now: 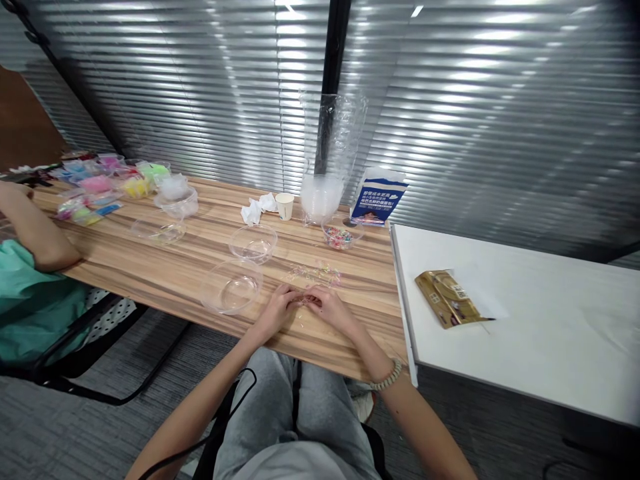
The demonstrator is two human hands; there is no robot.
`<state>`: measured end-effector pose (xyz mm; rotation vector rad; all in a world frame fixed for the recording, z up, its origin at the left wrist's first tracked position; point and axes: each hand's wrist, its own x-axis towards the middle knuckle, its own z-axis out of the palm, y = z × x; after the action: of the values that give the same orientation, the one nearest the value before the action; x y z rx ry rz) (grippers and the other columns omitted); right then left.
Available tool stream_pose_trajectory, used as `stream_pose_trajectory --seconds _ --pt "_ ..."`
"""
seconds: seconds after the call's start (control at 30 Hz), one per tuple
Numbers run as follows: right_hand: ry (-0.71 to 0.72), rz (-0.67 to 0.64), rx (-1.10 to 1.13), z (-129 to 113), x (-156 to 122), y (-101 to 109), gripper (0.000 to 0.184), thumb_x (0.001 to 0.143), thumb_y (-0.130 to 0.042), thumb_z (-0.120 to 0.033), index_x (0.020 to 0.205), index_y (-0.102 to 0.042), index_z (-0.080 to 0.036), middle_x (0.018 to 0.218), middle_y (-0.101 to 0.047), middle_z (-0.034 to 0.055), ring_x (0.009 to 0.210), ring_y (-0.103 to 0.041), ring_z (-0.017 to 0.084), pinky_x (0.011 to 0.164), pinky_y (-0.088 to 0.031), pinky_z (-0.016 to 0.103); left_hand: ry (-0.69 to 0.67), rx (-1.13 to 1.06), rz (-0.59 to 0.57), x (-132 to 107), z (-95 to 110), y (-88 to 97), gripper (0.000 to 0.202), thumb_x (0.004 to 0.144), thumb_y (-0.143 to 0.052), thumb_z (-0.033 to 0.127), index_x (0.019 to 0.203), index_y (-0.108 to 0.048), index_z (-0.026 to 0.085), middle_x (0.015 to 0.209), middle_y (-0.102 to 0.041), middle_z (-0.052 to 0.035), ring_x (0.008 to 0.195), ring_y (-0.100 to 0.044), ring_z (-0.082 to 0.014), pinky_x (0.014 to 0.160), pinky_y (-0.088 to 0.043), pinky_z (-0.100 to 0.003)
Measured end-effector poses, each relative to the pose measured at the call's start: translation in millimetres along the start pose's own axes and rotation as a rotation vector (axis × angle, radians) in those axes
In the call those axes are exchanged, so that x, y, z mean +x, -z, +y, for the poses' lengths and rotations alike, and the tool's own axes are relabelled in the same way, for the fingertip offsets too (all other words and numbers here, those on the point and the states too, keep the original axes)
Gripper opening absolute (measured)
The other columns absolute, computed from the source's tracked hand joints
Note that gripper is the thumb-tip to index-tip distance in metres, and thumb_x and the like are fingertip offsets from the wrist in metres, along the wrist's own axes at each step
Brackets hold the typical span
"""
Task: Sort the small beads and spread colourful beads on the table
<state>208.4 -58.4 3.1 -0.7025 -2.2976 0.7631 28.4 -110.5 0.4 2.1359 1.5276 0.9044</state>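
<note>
My left hand (pixel 276 308) and my right hand (pixel 327 305) meet near the front edge of the wooden table (pixel 170 267), fingertips pinched together on something tiny that I cannot make out. Just beyond them lies a scatter of small colourful beads (pixel 315 273). Two clear plastic bowls (pixel 233 287) (pixel 253 242) sit to the left of my hands. A small bowl of coloured beads (pixel 340 235) stands further back.
A tall clear bag of white filling (pixel 324 190), a paper cup (pixel 285 205), crumpled tissue (pixel 256 209) and a blue packet (pixel 379 199) line the back. Coloured packets (pixel 107 183) lie far left by another person's arm (pixel 30 227). A gold wrapper (pixel 447 299) lies on the white table (pixel 525 320).
</note>
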Motion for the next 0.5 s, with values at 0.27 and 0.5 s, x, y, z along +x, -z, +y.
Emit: stream_pose_trajectory --seconds 0.27,0.5 --pt "-0.022 0.055 0.032 6.1 -0.4 -3.5 0.028 0.077 -0.065 -0.003 0.103 -0.063 -0.015 0.093 -0.066 0.0051 0.085 -0.062 0.018 0.078 -0.048 0.029 -0.02 -0.009 -0.037 2.2 1.0 0.6 0.032 0.088 -0.053 0.015 0.117 -0.066 0.022 0.1 -0.062 -0.0082 0.097 -0.055 -0.0218 0.089 -0.046 -0.036" --pt "-0.026 0.026 0.02 4.4 -0.9 -1.5 0.025 0.08 -0.063 -0.004 0.102 -0.063 -0.015 0.1 -0.067 0.0074 0.094 -0.061 0.02 0.086 -0.046 0.032 0.002 0.003 -0.035 3.4 2.0 0.5 0.031 0.089 -0.052 0.016 0.114 -0.068 0.023 0.097 -0.061 -0.0063 0.096 -0.055 -0.0206 0.089 -0.045 -0.034"
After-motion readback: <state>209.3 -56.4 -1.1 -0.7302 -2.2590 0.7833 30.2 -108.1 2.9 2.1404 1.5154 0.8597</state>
